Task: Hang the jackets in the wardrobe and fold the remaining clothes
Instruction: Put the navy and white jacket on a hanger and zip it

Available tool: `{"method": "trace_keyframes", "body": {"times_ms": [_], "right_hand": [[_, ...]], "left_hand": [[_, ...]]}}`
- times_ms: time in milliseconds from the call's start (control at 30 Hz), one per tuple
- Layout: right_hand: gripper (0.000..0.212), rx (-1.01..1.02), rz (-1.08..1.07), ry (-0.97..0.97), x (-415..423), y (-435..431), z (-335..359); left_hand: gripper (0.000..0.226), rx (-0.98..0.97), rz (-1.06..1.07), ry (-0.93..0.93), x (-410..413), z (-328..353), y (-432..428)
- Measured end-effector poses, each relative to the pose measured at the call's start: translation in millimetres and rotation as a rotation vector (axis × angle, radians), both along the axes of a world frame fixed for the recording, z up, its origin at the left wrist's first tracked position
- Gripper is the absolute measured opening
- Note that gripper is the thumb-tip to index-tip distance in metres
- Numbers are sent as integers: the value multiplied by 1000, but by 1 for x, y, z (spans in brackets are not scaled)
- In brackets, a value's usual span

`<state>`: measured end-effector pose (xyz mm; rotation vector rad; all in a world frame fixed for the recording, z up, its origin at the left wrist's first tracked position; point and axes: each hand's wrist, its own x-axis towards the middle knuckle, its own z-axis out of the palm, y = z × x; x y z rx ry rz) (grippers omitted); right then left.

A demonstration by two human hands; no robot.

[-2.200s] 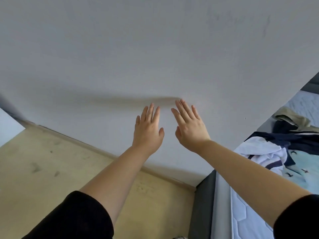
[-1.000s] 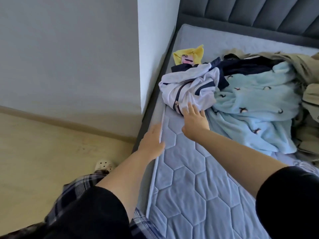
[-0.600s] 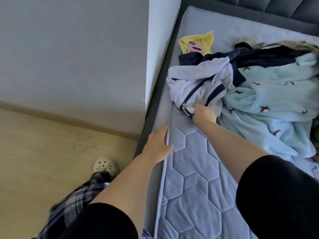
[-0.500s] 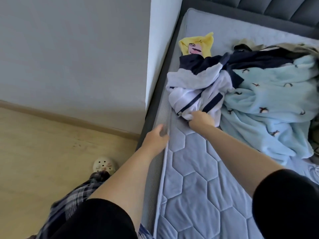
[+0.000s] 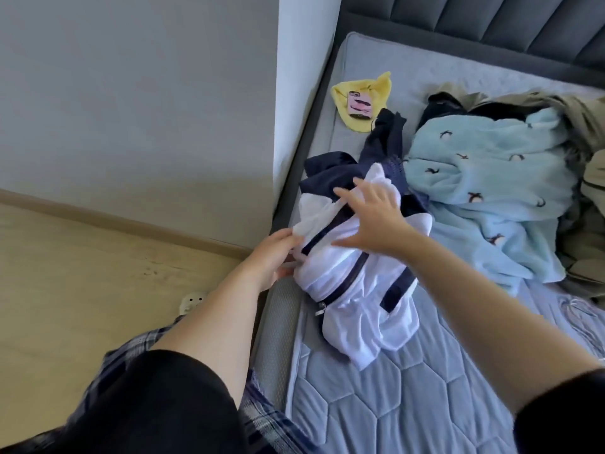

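The white-and-navy jacket (image 5: 353, 283) lay bunched at the near-left edge of the mattress (image 5: 409, 398), beside the light-blue fleece (image 5: 491, 191). Left hand (image 5: 271, 257) pinched its white edge; right hand (image 5: 370, 214) lay on top, fingers spread. Judged thin, limp, slippery: best taken at collar or shoulders.

- Two bare hands are seen: left hand (image 5: 273, 257), right hand (image 5: 373, 217).
- One white zip-up jacket with navy stripes (image 5: 357, 309) is counted.
- One light blue fleece garment with small bird prints (image 5: 491, 191) is counted.
- One yellow cloth (image 5: 366, 93) is counted.
- One pink-cased phone (image 5: 457, 107) is counted.
- One olive-khaki garment (image 5: 586, 126) is seen.
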<state>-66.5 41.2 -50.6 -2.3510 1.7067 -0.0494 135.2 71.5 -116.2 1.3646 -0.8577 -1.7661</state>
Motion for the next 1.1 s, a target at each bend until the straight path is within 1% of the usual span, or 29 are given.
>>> {"method": "trace_keyframes", "body": {"times_ms": [33,67,100,133,167,200,267,300,333,400,433,467,500,533,567,600,667,700,767,800,833,867,900,933,967,1000,1033,1067,1100], "right_hand": [[102,177,-66,82,0,3,-15],[109,330,-128,106,2,9,-31],[112,398,-177,87,5,16,-46],[109,385,-207,78,9,19,-55],[99,332,-228,68,14,20,-60],[79,276,-254,43,18,19,-61],[23,244,-356,-42,25,17,-55],[2,263,-402,-123,26,20,-51],[14,308,-470,-257,27,26,-47],[27,487,-604,-653,23,41,-37],[25,568,-655,-864,18,48,-32],[19,615,-715,-1041,12,55,-26],[11,603,-797,-1152,5,59,-20],[10,514,-891,-1152,-3,63,-13],[15,385,-964,-1070,-14,65,-8],[25,236,-1007,-924,-26,66,-5],[45,-48,-978,-559,-44,71,-2],[52,-183,-918,-502,-46,74,-1],[53,-386,-729,-623,-32,77,3],[48,-416,-604,-660,-20,73,1],[48,-396,-490,-612,-6,68,-2],[57,-316,-410,-503,6,61,-6],[73,-181,-380,-365,15,55,-13],[89,-11,-392,-238,20,51,-21],[99,152,-422,-158,21,48,-31],[103,271,-451,-112,20,48,-40],[102,332,-478,-83,16,50,-49],[95,344,-508,-78,14,51,-55],[81,330,-536,-116,12,50,-57]], "left_hand": [[12,13,-10,2,1,3,3],[12,21,-32,-20,3,5,6],[11,30,-54,-39,4,8,10],[14,38,-72,-53,5,9,13],[20,51,-80,-47,7,10,16],[24,59,-78,-37,8,11,18],[24,57,-51,-44,10,14,23],[21,59,-23,-80,11,15,25],[16,72,17,-126,12,16,26],[13,134,93,-175,14,16,30],[15,177,107,-164,15,16,33],[18,216,97,-140,16,15,35],[23,242,66,-113,16,15,38],[27,254,24,-80,15,15,41],[30,253,-19,-52,13,15,42],[34,246,-62,-31,10,16,44],[37,226,-137,-32,1,20,49],[34,217,-157,-53,-4,22,52],[19,212,-162,-102,-16,24,57],[11,224,-159,-112,-20,23,59],[9,237,-156,-109,-24,22,61],[11,250,-153,-103,-26,22,62],[12,257,-143,-110,-27,21,63],[14,262,-123,-126,-27,21,64],[14,268,-92,-150,-25,20,64],[13,278,-54,-170,-23,20,64],[15,291,-15,-188,-20,18,63],[21,301,23,-203,-16,16,62],[28,309,54,-211,-11,14,61]]}}
